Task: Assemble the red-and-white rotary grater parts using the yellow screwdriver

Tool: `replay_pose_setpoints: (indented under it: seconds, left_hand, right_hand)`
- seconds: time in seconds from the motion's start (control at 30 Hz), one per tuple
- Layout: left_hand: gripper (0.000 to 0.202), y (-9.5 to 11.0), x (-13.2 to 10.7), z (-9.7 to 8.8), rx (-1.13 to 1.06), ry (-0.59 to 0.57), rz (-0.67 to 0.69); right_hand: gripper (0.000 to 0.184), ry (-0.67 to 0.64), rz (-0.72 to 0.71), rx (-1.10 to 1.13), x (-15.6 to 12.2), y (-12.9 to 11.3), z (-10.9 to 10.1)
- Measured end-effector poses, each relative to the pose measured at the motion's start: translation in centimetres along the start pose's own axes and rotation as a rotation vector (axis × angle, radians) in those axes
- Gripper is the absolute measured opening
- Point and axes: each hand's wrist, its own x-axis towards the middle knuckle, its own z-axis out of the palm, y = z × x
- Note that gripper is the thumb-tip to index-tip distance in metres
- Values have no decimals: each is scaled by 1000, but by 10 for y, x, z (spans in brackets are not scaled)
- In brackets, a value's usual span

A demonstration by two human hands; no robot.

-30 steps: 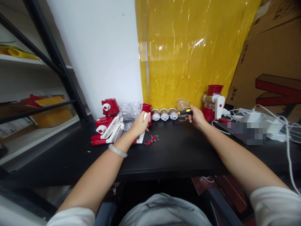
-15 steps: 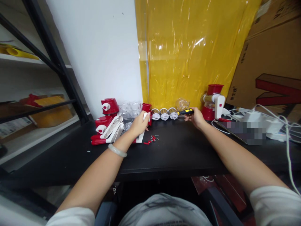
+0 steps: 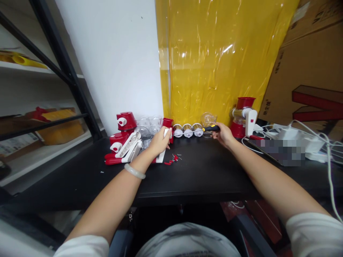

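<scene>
My right hand (image 3: 223, 135) is closed around the black-and-yellow handle of a screwdriver (image 3: 210, 128). Its thin shaft runs level to the left, with the tip at a white plastic part (image 3: 168, 132) pinched in my left hand (image 3: 159, 140). My left fingers cover much of that part, so its full shape is hidden. On the tabletop below my left hand lie small red pieces and screws (image 3: 173, 159). White crank handles with red grips (image 3: 128, 150) rest to the left of it. Behind the screwdriver shaft stand several metal grater drums (image 3: 187, 130) with white ends.
Red grinder bodies (image 3: 125, 121) and clear plastic cups (image 3: 148, 125) stand at the back left. An assembled red-and-white rotary grater (image 3: 243, 117) is at the right, beside a tablet-like device (image 3: 276, 150) and tangled white cables (image 3: 294, 132). A yellow plastic curtain (image 3: 214, 64) hangs behind.
The screwdriver's handle has turned slightly in my right hand, showing less of its yellow patches. My left hand keeps its hold on the white part. The view has shifted very slightly.
</scene>
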Motion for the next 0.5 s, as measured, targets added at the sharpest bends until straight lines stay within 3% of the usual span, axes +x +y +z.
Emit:
replay_pose_setpoints:
  seconds: [0.23,0.5]
  left_hand:
    - [40,1,0,0,-2,10,-15]
    - [37,0,1,-2,-1,9,-7]
  right_hand:
    - [39,-6,-71,-65,1,3,-2]
    - [40,29,-75,-177,5,8,-5]
